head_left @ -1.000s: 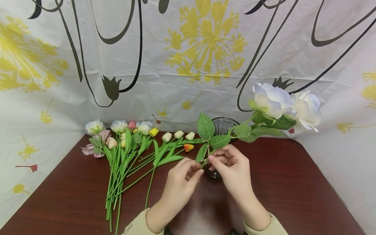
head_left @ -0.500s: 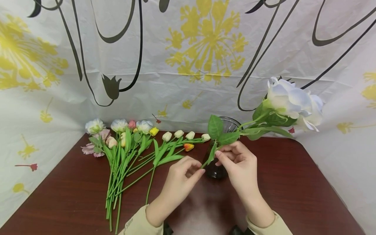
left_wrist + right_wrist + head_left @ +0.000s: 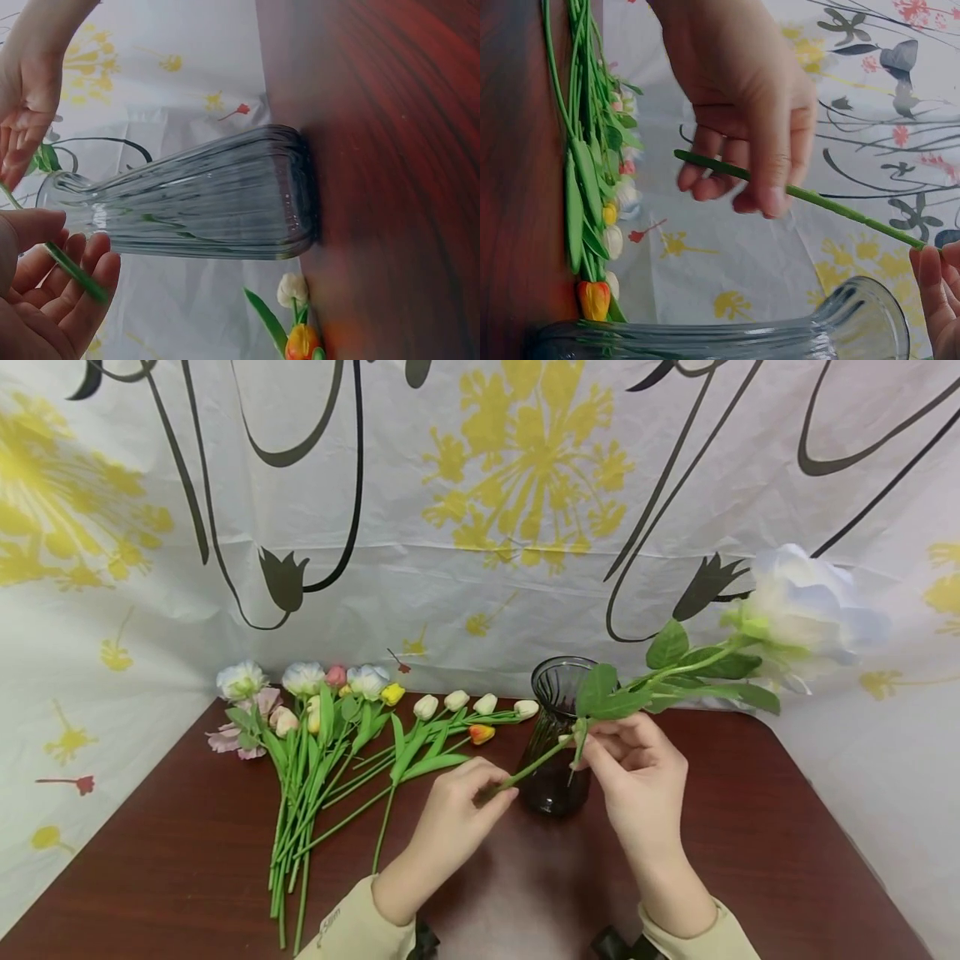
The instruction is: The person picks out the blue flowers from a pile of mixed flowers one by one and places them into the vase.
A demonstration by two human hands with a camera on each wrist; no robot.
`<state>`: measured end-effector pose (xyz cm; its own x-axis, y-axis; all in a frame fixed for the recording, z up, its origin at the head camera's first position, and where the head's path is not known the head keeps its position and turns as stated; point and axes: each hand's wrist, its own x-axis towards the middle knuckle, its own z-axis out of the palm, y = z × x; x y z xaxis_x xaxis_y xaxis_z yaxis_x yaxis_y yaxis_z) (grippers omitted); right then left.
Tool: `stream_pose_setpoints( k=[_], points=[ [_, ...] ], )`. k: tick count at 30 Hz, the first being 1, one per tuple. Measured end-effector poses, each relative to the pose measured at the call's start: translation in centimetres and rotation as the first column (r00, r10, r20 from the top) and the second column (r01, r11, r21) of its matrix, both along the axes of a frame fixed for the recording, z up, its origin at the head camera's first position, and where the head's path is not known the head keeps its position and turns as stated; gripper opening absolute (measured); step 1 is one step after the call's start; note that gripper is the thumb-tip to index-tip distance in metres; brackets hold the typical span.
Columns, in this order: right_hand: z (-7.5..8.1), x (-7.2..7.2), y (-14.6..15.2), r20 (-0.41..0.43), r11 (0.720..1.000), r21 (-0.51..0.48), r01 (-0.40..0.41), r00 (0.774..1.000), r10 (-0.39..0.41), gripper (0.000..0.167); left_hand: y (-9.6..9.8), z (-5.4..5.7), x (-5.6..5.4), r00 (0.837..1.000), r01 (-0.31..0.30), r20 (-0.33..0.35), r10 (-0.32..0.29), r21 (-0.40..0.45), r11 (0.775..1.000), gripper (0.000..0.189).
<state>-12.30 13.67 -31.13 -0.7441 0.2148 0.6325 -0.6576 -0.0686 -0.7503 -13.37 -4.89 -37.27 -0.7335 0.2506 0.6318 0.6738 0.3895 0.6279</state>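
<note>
A white and pale blue artificial peony (image 3: 802, 610) slants over the table in the head view, its bloom up to the right. My right hand (image 3: 637, 785) pinches its green stem (image 3: 832, 208) just below the leaves. Nearer the cut end, my left hand (image 3: 450, 827) holds the same stem between thumb and fingers; in the right wrist view the tip sticks out past these fingers. Behind both hands a dark, ribbed glass vase (image 3: 553, 793) stands upright on the table, its flared rim partly covered by leaves.
Left of the vase lies a pile of artificial flowers (image 3: 296, 802) with long green stems. Several white tulips (image 3: 456, 700) and an orange tulip (image 3: 482, 734) point toward the vase. A printed white cloth (image 3: 465, 610) hangs behind the brown table (image 3: 750, 827).
My right hand has moved right along with the peony, whose bloom shifts further right. More bare stem now shows between the hands, and the vase is less covered. My left hand stays nearly in place.
</note>
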Motion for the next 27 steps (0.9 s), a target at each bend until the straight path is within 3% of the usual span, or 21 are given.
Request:
stream_pose_setpoints(
  k=[4, 11, 19, 27],
  points=[
    [0.4, -0.1, 0.5, -0.027, 0.999, -0.046, -0.004, 1.0, 0.002, 0.017, 0.0, -0.3, -0.3, 1.0, -0.004, 0.006, 0.004, -0.008, 1.0, 0.008],
    [0.8, -0.3, 1.1, -0.109, 0.983, -0.16, -0.085, 0.992, 0.068, 0.02, 0.1, -0.8, -1.0, 0.999, -0.012, 0.031, 0.013, -0.005, 1.0, 0.008],
    [1.1, -0.3, 1.9, -0.119, 0.976, -0.21, -0.063, 0.992, 0.038, 0.025, 0.5, -1.1, -1.7, 0.999, -0.025, 0.048, 0.025, -0.001, 1.0, 0.006],
    [1.5, -0.3, 2.8, -0.128, 0.964, -0.259, -0.049, 0.992, 0.016, 0.026, 0.8, -1.3, -2.4, 0.991, -0.053, 0.122, 0.054, -0.015, 0.999, 0.01]
  ],
)
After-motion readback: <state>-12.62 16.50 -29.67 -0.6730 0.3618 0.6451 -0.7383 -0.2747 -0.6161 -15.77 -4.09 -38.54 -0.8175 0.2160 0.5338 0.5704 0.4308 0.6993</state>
